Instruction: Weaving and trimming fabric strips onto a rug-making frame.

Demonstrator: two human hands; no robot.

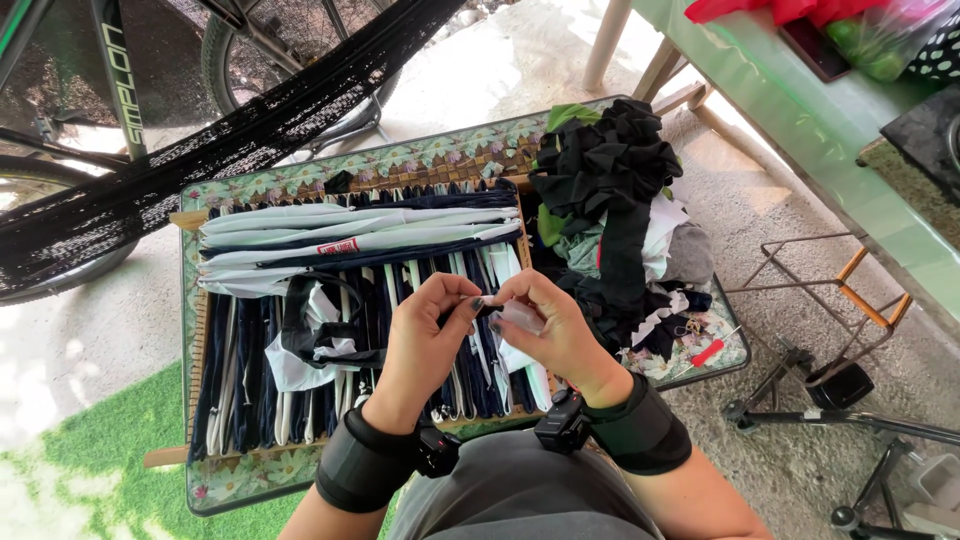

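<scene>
Crowded loom (200,330) — hands (490,325) pinch white strip (520,318).

Both hands (490,325) pinch white fabric strip (522,318) over weaving frame (200,330); scrap pile (610,170) beside.

Red-white label (338,246) on woven strips; clear bag (880,40) top-right.

Your view takes in a rough concrete floor (760,200) in bright daylight, with green artificial turf (90,450) at lower left. A bicycle (120,90) and black net hammock (220,140) fill the upper left; a green bench (800,110) crosses the upper right.
</scene>
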